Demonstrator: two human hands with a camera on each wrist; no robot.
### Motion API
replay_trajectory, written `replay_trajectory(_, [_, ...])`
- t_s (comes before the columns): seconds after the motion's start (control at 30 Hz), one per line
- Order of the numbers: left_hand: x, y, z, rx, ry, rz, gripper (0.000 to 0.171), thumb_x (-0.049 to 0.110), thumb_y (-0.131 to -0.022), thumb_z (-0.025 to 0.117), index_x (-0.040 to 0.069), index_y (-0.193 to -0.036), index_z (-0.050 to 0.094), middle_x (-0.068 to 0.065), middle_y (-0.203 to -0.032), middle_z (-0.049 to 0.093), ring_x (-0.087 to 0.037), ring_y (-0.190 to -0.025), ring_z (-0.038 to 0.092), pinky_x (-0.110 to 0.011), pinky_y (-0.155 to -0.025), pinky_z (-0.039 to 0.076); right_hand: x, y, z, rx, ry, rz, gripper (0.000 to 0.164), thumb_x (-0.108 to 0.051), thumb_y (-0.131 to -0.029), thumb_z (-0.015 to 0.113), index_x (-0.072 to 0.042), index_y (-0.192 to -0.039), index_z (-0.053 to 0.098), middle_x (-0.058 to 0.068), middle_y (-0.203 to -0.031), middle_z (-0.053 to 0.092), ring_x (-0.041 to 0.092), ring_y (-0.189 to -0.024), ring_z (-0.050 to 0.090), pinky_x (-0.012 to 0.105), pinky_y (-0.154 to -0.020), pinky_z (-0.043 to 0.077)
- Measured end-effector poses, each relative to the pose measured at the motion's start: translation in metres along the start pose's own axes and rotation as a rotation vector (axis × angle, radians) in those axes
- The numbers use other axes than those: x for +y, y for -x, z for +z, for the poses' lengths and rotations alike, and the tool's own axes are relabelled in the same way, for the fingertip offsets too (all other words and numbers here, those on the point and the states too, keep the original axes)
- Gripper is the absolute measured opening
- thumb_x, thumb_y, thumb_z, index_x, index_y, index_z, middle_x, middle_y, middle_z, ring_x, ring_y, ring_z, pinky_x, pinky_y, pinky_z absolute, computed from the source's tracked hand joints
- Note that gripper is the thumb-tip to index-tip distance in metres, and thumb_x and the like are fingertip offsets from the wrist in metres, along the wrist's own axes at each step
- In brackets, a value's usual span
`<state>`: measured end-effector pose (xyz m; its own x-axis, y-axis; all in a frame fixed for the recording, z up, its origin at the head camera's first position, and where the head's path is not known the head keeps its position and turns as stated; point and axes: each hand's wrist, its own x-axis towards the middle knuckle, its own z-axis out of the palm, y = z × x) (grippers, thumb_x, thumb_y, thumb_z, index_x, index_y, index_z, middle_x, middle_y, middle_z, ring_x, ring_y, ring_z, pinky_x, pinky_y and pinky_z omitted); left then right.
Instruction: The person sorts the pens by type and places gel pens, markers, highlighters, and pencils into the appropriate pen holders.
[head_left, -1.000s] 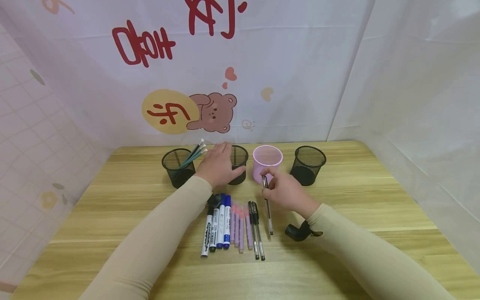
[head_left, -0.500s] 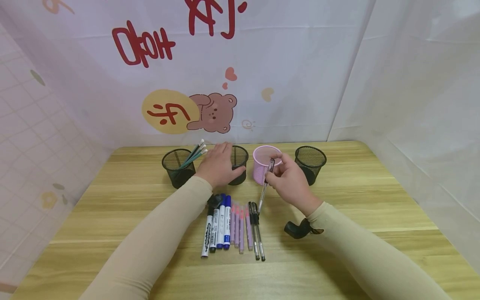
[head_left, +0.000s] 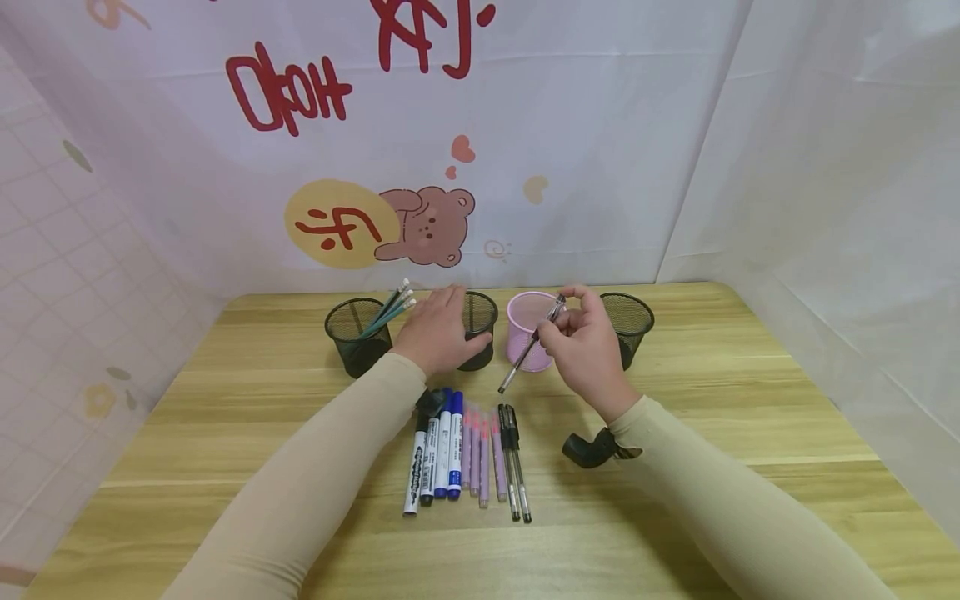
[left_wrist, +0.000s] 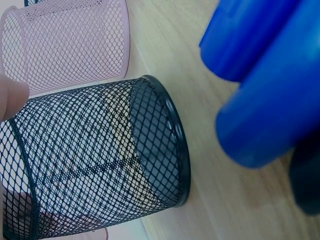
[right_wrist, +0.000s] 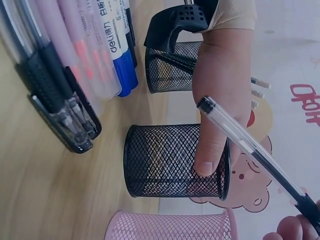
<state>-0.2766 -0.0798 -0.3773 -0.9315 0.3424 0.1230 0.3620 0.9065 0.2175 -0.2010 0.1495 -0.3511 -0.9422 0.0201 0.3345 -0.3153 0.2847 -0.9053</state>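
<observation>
My right hand (head_left: 588, 346) pinches a clear black gel pen (head_left: 521, 358), tilted, its capped end up at the fingers and its lower end pointing down and left. The pen is in front of the pink mesh pen holder (head_left: 528, 333). My left hand (head_left: 431, 329) holds the black mesh pen holder (head_left: 480, 329) beside it, thumb across the near side by the rim, fingers toward the far side. In the right wrist view the fingertips (right_wrist: 292, 230) holding the pen (right_wrist: 255, 150) show only partly. Two more gel pens (head_left: 513, 462) lie on the table.
Black and blue markers (head_left: 442, 454) and several pink-purple pens (head_left: 480, 458) lie in a row on the wooden table (head_left: 712, 500). Another black mesh holder (head_left: 348, 337) with several pencils (head_left: 393, 307) stands at left. A further black mesh holder (head_left: 633, 321) stands right, partly behind my right hand.
My right hand has lifted the gel pen off the table, up and toward the pink holder, and turned it so its lower end swings left. My left hand stays in place.
</observation>
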Motion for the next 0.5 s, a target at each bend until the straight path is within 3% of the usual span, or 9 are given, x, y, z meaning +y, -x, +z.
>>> replay_trajectory(0.5, [0.0011,0.0031,-0.0012,0.005,-0.013,0.005,0.096,0.065,-0.096,0.061,0.003,-0.163,0.031,-0.014,-0.168,0.037,-0.033,-0.158,0.032,-0.052,-0.13,0.028,0.0044,-0.0098,0.0087,0.164,-0.118,-0.062,0.047,-0.001,-0.099,0.064,-0.005,-0.14,0.042,0.006,-0.079,0.064,0.014,-0.066,0.065,0.024,-0.066,0.059])
